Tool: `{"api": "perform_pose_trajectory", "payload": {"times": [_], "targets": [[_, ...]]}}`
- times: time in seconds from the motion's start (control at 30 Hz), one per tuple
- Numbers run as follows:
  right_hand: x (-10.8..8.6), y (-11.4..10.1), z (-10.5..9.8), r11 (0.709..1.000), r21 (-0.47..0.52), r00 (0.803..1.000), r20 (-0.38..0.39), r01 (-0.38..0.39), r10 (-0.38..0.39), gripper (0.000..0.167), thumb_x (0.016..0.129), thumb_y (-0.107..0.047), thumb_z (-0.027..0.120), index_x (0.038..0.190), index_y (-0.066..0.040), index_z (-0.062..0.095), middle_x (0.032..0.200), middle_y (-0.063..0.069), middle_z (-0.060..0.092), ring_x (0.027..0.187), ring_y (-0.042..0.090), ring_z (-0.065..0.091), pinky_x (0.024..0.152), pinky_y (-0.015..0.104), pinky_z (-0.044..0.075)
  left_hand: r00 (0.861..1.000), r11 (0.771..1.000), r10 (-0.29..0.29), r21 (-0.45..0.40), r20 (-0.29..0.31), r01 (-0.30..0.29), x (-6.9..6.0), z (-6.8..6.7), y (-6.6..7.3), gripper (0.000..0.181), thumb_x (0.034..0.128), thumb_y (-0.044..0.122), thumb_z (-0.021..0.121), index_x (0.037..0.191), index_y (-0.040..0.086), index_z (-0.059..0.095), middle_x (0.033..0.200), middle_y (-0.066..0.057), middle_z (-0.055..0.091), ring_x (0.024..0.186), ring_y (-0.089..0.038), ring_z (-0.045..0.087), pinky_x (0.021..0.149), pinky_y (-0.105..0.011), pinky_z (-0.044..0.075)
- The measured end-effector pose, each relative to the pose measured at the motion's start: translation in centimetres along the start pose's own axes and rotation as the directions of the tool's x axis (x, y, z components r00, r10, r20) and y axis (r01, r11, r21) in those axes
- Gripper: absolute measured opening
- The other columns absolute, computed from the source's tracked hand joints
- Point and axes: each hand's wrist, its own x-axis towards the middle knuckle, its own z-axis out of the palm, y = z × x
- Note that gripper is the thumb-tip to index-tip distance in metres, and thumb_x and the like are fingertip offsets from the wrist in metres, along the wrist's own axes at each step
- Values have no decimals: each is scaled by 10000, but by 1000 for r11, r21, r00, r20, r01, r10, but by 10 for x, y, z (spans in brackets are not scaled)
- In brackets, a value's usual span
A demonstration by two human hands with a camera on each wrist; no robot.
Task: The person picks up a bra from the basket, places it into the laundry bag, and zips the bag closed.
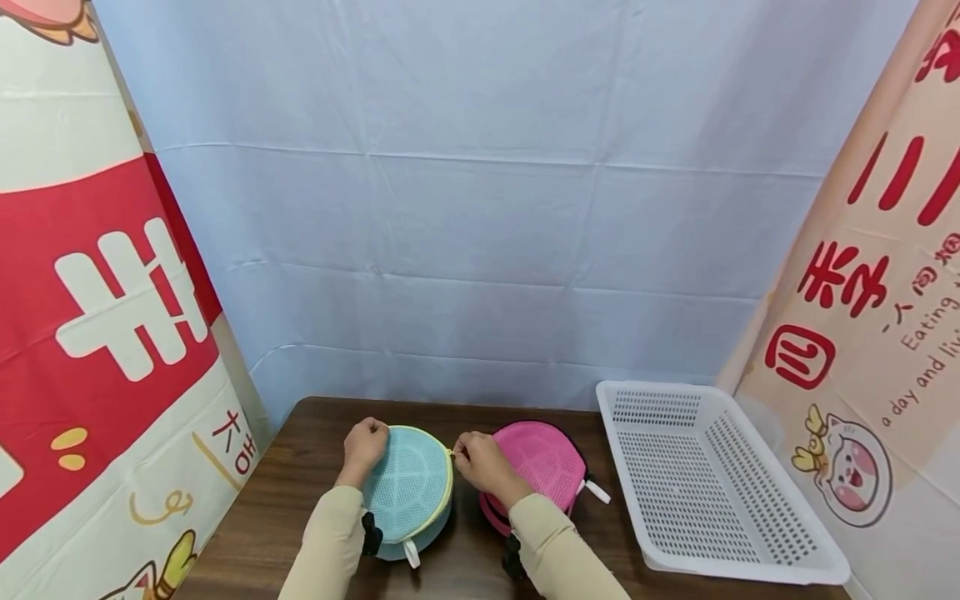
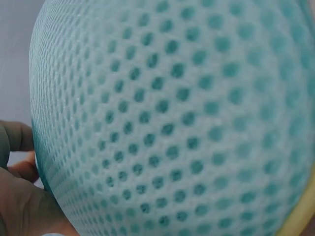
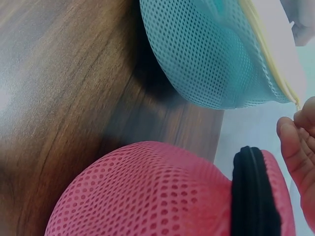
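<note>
A round light-blue mesh laundry bag (image 1: 408,479) with a yellow zipper around its top sits on the table, a white loop at its near side. My left hand (image 1: 365,446) grips its far left edge with curled fingers. At the bag's right side my right hand (image 1: 483,462) pinches the small yellow zipper pull (image 3: 297,104) between thumb and finger. Beneath and beside that forearm lies a pink mesh laundry bag (image 1: 536,454) with a black zipper and a white loop. In the left wrist view, blue mesh (image 2: 157,118) fills most of the picture and hides part of the hand.
A white plastic basket (image 1: 630,500) with perforated walls stands on the right side of the dark wooden table (image 1: 262,500). A pale blue cloth (image 1: 480,208) hangs behind the table, with printed cloths at left and right.
</note>
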Motion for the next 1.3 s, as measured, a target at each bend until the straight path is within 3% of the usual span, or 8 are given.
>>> {"api": "perform_pose_trajectory", "payload": {"times": [0.37,0.6,0.77,0.9,1.03,1.13,1.3], "targets": [[-1,-2,1,999,-27,999,35,-36,37,106,848,-29,585,767,-97,575,717,-43,478,616,56,435,536,192,391,1000,1000,-24,-3,-3,24,-1,0,-4,168,923,118,451,831,46,571,749,-87,509,676,-229,438,618,-370,347],[-2,-4,2,999,-20,999,34,-41,42,122,844,-18,590,751,-95,572,731,-26,498,626,64,447,543,188,397,998,999,-48,17,35,48,-6,-5,1,197,936,156,450,801,82,575,741,-70,501,709,-242,434,699,-503,271],[-1,-3,2,999,-21,999,21,-29,29,124,846,-20,590,749,-95,574,722,-27,502,611,57,438,534,184,392,998,998,-55,30,42,53,-7,-7,1,198,935,164,452,810,84,583,742,-67,507,701,-242,435,705,-498,271],[0,-2,2,1000,-14,1000,18,-17,17,105,846,-19,593,766,-86,587,734,-20,511,616,56,441,538,184,395,999,990,34,134,2,-34,-7,-5,2,176,936,184,491,853,87,613,791,-77,528,745,-266,470,728,-513,280],[3,-1,1,1000,-16,1000,20,-21,22,90,847,-19,591,783,-81,594,738,-23,498,622,60,440,540,189,393,982,949,186,264,-28,-172,-6,-1,7,173,920,199,549,966,77,662,937,-114,559,891,-339,492,737,-534,311],[6,-1,1,1000,-16,999,29,-22,23,82,849,-20,592,791,-78,595,738,-24,491,621,64,440,537,193,394,965,919,263,304,1,-251,-4,3,12,182,900,183,577,1010,74,672,1013,-143,565,963,-371,480,734,-533,322],[11,0,1,999,-14,999,16,-29,30,87,844,-20,601,785,-84,595,745,-21,501,637,73,454,550,197,405,929,867,356,334,102,-369,-1,9,22,218,873,183,607,1065,109,678,1103,-140,577,1029,-363,488,767,-546,335]]}}
